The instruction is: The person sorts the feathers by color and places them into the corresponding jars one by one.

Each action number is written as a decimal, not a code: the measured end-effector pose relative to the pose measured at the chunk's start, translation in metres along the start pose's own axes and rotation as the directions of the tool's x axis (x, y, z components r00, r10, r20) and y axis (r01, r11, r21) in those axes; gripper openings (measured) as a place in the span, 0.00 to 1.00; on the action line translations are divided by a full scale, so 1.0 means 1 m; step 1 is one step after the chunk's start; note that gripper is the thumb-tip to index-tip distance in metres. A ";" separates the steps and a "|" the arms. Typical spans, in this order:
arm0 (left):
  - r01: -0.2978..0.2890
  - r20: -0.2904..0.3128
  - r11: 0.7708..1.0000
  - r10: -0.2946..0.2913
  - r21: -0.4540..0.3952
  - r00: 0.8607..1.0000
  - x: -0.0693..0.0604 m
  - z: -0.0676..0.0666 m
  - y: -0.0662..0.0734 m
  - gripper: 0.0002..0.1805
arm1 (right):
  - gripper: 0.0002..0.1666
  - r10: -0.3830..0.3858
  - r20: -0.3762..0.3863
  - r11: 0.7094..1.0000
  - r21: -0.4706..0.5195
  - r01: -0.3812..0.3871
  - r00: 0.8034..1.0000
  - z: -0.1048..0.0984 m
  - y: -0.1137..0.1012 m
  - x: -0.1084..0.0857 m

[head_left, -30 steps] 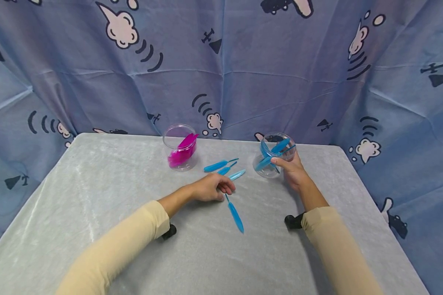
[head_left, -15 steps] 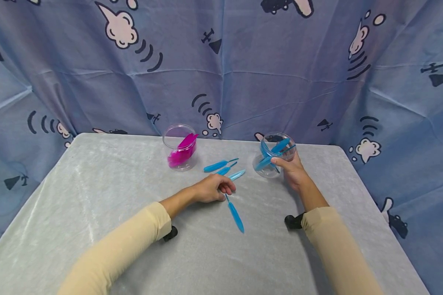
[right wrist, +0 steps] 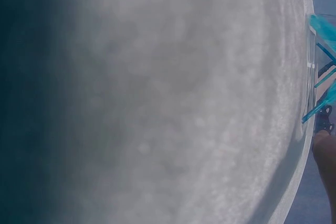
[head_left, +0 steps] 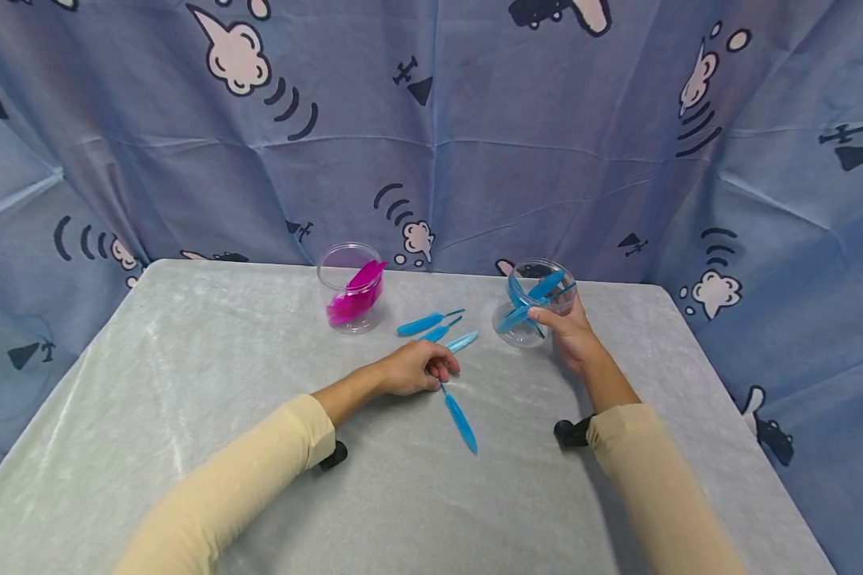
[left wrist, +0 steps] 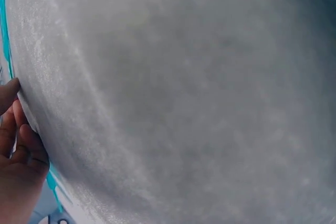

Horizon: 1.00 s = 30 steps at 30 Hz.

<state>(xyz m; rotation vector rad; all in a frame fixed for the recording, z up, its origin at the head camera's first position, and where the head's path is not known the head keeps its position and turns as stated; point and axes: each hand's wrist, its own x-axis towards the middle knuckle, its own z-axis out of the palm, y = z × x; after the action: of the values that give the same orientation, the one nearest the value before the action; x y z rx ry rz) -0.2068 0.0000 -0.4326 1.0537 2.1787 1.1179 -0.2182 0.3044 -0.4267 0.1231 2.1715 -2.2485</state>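
My left hand (head_left: 413, 367) is low over the middle of the table, pinching the quill end of a blue feather (head_left: 461, 422). The feather's vane points toward the table's front. In the left wrist view the thumb and fingers (left wrist: 23, 145) show at the left edge, by the thin quill. Beyond that hand lie a blue feather (head_left: 419, 323), another partly covered blue feather (head_left: 437, 332) and a paler blue feather (head_left: 463, 341). My right hand (head_left: 574, 335) grips a clear round jar (head_left: 521, 335) from its right side. Several blue feathers (head_left: 546, 284) stand in this jar.
A second clear jar (head_left: 352, 254) with magenta feathers (head_left: 355, 297) stands at the back left. Pale cloth covers the table (head_left: 208, 343). A blue patterned curtain (head_left: 518, 160) hangs behind its back edge.
The blue feather by the left hand has shifted very slightly to the right. That hand and forearm have barely moved, and the right hand stays on the jar.
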 end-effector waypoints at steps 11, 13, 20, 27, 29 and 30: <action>0.010 0.054 1.000 -0.009 -0.014 0.999 0.000 -0.005 0.005 0.15 | 0.56 -0.006 -0.012 1.000 -0.013 0.006 1.000 0.000 0.002 0.000; 0.014 0.055 1.000 -0.012 -0.027 0.998 0.000 -0.006 0.005 0.15 | 0.55 -0.012 -0.013 1.000 -0.017 0.012 1.000 0.000 0.002 0.000; -0.012 0.029 0.999 0.013 -0.047 1.000 0.000 -0.010 0.007 0.14 | 0.56 -0.002 -0.008 1.000 -0.016 0.002 1.000 -0.001 0.002 -0.001; -0.003 -0.023 0.998 0.002 -0.067 1.000 0.003 -0.014 0.013 0.15 | 0.58 0.011 -0.003 1.000 -0.001 -0.011 1.000 -0.001 0.002 0.000; -0.002 -0.041 0.997 -0.001 -0.071 0.999 0.004 -0.016 0.014 0.15 | 0.58 0.012 -0.003 1.000 0.002 -0.012 1.000 -0.001 0.002 0.001; 0.000 -0.050 0.997 -0.004 -0.074 0.999 0.005 -0.016 0.014 0.15 | 0.58 0.013 -0.004 1.000 0.003 -0.013 1.000 -0.002 0.001 0.001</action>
<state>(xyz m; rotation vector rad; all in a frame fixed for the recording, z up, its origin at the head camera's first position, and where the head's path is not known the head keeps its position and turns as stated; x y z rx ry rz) -0.2151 0.0017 -0.4120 1.0019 2.1584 1.2266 -0.2186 0.3059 -0.4282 0.1418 2.1631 -2.2460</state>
